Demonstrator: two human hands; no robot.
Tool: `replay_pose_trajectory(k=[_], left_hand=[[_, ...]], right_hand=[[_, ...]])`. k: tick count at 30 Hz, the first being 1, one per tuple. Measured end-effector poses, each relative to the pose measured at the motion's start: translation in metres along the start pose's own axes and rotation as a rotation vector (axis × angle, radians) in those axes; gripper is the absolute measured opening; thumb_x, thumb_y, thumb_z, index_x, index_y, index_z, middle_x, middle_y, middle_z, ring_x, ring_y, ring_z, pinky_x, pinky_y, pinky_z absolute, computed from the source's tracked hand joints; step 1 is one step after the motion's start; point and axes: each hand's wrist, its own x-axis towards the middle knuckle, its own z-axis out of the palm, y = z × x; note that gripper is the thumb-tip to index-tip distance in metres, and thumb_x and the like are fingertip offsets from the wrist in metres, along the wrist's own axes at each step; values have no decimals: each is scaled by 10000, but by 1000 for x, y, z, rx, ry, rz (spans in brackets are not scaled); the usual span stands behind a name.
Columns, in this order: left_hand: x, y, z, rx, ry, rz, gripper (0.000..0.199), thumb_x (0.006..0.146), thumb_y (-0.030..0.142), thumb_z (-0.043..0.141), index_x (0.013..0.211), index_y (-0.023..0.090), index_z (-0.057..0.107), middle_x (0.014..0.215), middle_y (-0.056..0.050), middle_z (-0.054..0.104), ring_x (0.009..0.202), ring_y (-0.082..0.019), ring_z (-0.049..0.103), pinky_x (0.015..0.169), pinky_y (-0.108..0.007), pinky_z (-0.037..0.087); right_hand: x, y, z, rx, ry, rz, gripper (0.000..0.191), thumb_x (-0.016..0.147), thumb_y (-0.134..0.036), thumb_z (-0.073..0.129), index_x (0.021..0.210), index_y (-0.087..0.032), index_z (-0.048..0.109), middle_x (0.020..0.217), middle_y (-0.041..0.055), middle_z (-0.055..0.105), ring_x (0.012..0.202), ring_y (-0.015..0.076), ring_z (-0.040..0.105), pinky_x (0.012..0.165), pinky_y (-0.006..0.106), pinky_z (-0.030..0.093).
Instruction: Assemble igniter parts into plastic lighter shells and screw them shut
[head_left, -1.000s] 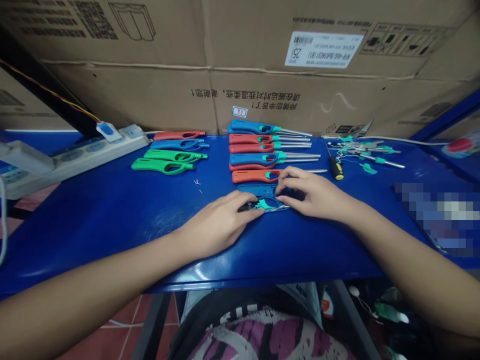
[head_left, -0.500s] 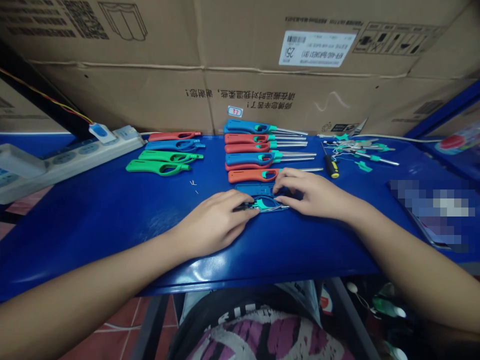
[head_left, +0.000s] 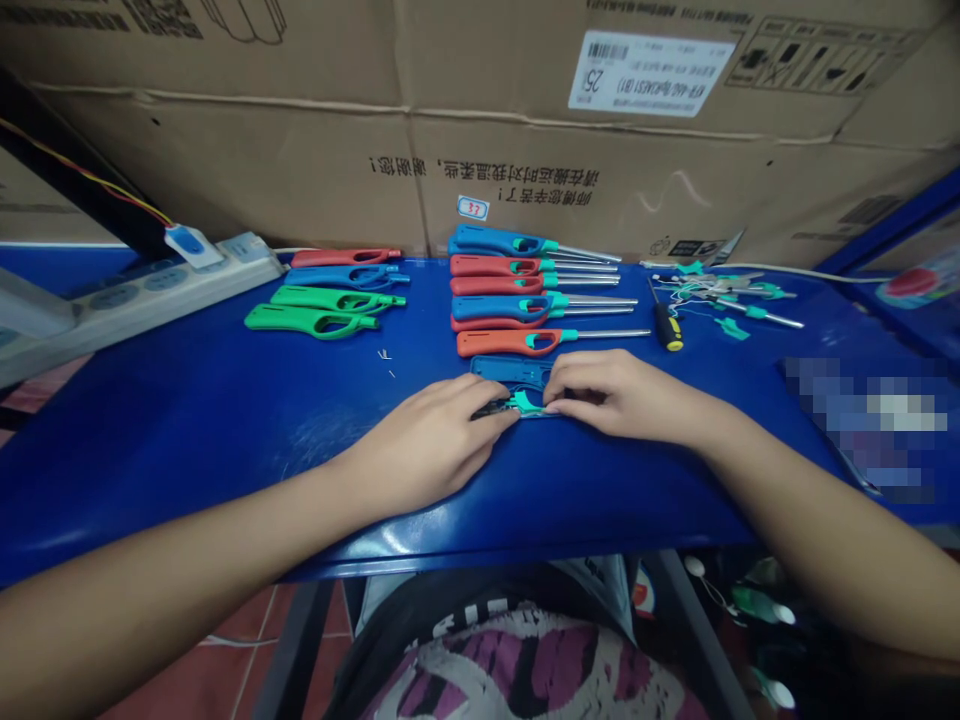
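Observation:
An opened blue stick lighter is between my two hands. Its one blue shell half [head_left: 501,372] lies flat on the table. In front of that, the other half carries a teal trigger [head_left: 527,402] and dark inner parts. My left hand [head_left: 427,440] is closed, thumb and fingers pinching the left end of this loaded half. My right hand [head_left: 626,395] is closed too, fingertips gripping its right end just beside the trigger. The fingers hide much of the lighter. Just behind lies an assembled orange lighter [head_left: 502,343] with a metal tube.
Several blue and red lighters [head_left: 499,309] are lined up behind. Red, blue and green handle shells [head_left: 311,319] lie at left, near tiny metal bits [head_left: 385,355] and a power strip [head_left: 142,300]. A screwdriver [head_left: 670,328] and loose tube assemblies [head_left: 750,310] lie right. Cardboard [head_left: 300,190] stands behind.
My right fingers have shifted slightly left and closed in on the end beside the trigger. My left hand keeps its pinch. The view has tilted slightly downward.

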Motion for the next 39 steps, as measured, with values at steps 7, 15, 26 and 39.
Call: replay_pose_trajectory(k=[7,15,26,39], left_hand=[[-1,-1,3,-52,8,-11,368,1019,216,457,1340,176,631,1273,-145,606,1153,-284,579,974,-452,546],[-1,-3,4,-139,54,-15,368,1010,202,477,1342,188,634,1273,-128,616,1172,-260,561,1017,-423,522],[2,-1,2,-132,21,-8,389,998,184,480,1351,212,640,1279,-135,591,1156,-273,545,989,-444,528],[1,-1,4,-172,61,-16,375,991,165,491,1323,200,661,1262,-135,609,1160,-266,546,1001,-442,518]], right_hand=[[0,-6,4,-81,-15,-26,109,952,-198,589,951,-166,693,928,54,670,792,140,623,706,254,470],[1,-8,8,-87,18,-61,113,954,-187,593,906,-156,690,873,54,651,743,123,605,662,227,464],[2,-9,7,-26,39,-23,124,959,-172,602,900,-142,707,868,53,681,766,123,626,719,236,475],[1,-9,9,-66,29,-55,115,955,-168,590,893,-149,686,842,38,641,718,109,581,658,219,443]])
